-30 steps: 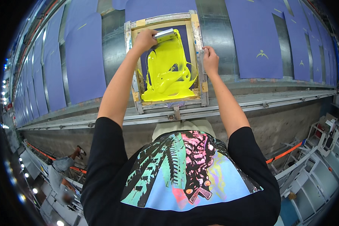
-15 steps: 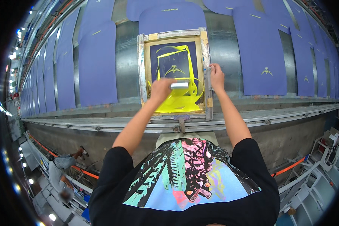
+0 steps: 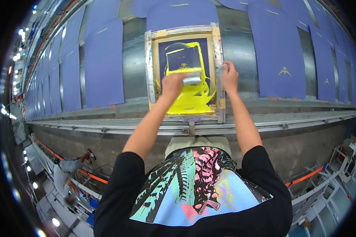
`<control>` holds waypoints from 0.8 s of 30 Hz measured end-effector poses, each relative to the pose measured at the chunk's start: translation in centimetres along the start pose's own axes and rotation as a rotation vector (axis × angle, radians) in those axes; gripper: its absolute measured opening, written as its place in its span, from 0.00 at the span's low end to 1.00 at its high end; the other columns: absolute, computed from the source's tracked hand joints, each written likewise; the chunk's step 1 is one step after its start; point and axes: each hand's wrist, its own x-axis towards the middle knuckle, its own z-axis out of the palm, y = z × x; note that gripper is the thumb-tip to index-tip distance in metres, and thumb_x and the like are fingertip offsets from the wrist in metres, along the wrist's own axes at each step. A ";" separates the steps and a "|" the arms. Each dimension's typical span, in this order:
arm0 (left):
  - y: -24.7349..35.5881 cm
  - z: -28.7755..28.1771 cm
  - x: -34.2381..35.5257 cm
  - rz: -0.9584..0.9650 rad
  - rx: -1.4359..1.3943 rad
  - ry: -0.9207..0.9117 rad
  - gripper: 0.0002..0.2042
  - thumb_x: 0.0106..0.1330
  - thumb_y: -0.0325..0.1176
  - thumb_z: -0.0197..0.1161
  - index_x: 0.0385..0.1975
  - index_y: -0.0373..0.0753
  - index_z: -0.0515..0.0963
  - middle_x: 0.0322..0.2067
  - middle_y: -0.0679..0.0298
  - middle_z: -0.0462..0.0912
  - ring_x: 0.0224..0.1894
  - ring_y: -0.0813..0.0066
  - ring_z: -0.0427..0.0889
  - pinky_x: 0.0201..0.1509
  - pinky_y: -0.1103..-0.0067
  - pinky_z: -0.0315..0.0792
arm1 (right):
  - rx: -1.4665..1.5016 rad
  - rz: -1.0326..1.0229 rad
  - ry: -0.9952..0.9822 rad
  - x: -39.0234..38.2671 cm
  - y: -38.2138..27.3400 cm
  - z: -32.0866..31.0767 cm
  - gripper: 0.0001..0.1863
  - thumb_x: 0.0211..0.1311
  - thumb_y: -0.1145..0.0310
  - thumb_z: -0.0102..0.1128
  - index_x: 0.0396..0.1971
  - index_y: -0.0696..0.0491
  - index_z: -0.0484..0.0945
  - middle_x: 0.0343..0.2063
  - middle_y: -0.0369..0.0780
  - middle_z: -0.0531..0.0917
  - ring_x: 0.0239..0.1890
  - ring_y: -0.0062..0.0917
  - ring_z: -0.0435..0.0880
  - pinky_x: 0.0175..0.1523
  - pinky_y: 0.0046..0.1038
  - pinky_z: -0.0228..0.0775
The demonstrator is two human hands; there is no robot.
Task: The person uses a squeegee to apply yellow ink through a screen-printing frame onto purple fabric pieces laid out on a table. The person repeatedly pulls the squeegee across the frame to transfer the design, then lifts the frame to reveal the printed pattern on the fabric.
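My left hand (image 3: 173, 84) is closed round a squeegee (image 3: 192, 78) with a shiny metal holder. The squeegee lies across the mesh inside a wooden screen-printing frame (image 3: 148, 59). Bright yellow ink (image 3: 189, 103) pools thickly on the near side of the mesh and runs in streaks up the right side. Just beyond the squeegee, part of an emblem shows in the mesh. At the frame's right rail, my right hand (image 3: 230, 77) has its fingers bent against the edge, gripping it. A blue-violet fabric panel (image 3: 182, 17) extends from beneath the frame's far side.
More blue-violet panels (image 3: 279, 51) lie along the long metal table (image 3: 237, 43) on both sides, some with small yellow prints. A metal rail (image 3: 146, 128) runs along the near edge. Another person (image 3: 65, 175) is at the lower left, behind an orange bar.
My left hand has pushed the squeegee slightly farther from me over the mesh, covering more of the emblem. My right hand stays on the frame's edge. The view has shifted slightly.
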 end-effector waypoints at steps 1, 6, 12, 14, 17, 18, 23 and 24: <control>0.2 -3.2 -6.9 0.011 -0.001 -0.027 0.17 0.56 0.20 0.63 0.38 0.52 0.90 0.41 0.66 0.91 0.41 0.65 0.89 0.43 0.69 0.82 | 0.011 -0.004 0.007 -5.4 -1.4 0.4 0.12 0.76 0.62 0.54 0.47 0.54 0.81 0.31 0.53 0.84 0.37 0.51 0.84 0.42 0.45 0.73; 1.6 -7.1 -17.2 0.124 -0.135 -0.049 0.19 0.52 0.21 0.67 0.45 0.45 0.87 0.50 0.66 0.88 0.53 0.65 0.86 0.56 0.69 0.79 | -0.019 -0.086 0.063 -10.3 -0.4 0.1 0.13 0.75 0.61 0.54 0.46 0.54 0.82 0.29 0.47 0.85 0.30 0.36 0.82 0.40 0.37 0.72; 4.4 -6.2 -21.1 0.096 -0.164 -0.124 0.29 0.49 0.22 0.69 0.56 0.45 0.82 0.57 0.65 0.84 0.59 0.59 0.81 0.64 0.68 0.76 | -0.015 -0.007 0.125 -12.3 -2.5 -1.8 0.12 0.76 0.63 0.55 0.44 0.54 0.82 0.21 0.44 0.82 0.23 0.31 0.79 0.33 0.36 0.68; 3.8 -7.3 -21.0 0.081 -0.148 -0.126 0.29 0.49 0.23 0.69 0.56 0.46 0.82 0.57 0.65 0.84 0.60 0.59 0.81 0.63 0.68 0.76 | 0.056 -0.065 0.178 -13.0 -2.6 -0.2 0.12 0.76 0.63 0.55 0.44 0.54 0.82 0.19 0.41 0.79 0.20 0.27 0.74 0.30 0.35 0.65; 2.5 -8.9 -21.5 0.046 -0.161 -0.137 0.28 0.48 0.23 0.69 0.55 0.45 0.83 0.56 0.65 0.85 0.59 0.61 0.82 0.63 0.67 0.76 | 0.012 -0.003 0.142 -14.8 -4.9 1.0 0.12 0.76 0.63 0.54 0.44 0.54 0.82 0.19 0.40 0.79 0.20 0.28 0.75 0.30 0.35 0.66; 2.0 -9.3 -21.6 0.043 -0.174 -0.136 0.28 0.48 0.23 0.69 0.55 0.45 0.83 0.56 0.65 0.85 0.59 0.61 0.82 0.62 0.68 0.76 | 0.033 -0.017 0.141 -15.3 -5.3 1.5 0.12 0.76 0.63 0.54 0.44 0.54 0.82 0.19 0.41 0.79 0.20 0.29 0.75 0.30 0.36 0.66; -0.9 -11.4 -23.2 -0.020 -0.188 -0.116 0.26 0.46 0.22 0.68 0.51 0.45 0.85 0.54 0.64 0.86 0.57 0.62 0.83 0.61 0.68 0.77 | 0.087 -0.072 0.120 -18.1 -6.5 5.1 0.11 0.76 0.65 0.54 0.44 0.55 0.81 0.19 0.44 0.78 0.21 0.32 0.76 0.32 0.37 0.67; -1.9 -11.5 -23.5 -0.048 -0.200 -0.108 0.25 0.46 0.21 0.68 0.49 0.44 0.86 0.52 0.64 0.87 0.57 0.61 0.83 0.60 0.68 0.78 | 0.099 -0.060 0.107 -18.7 -6.8 6.0 0.11 0.76 0.65 0.54 0.44 0.55 0.81 0.19 0.45 0.78 0.21 0.33 0.76 0.32 0.37 0.68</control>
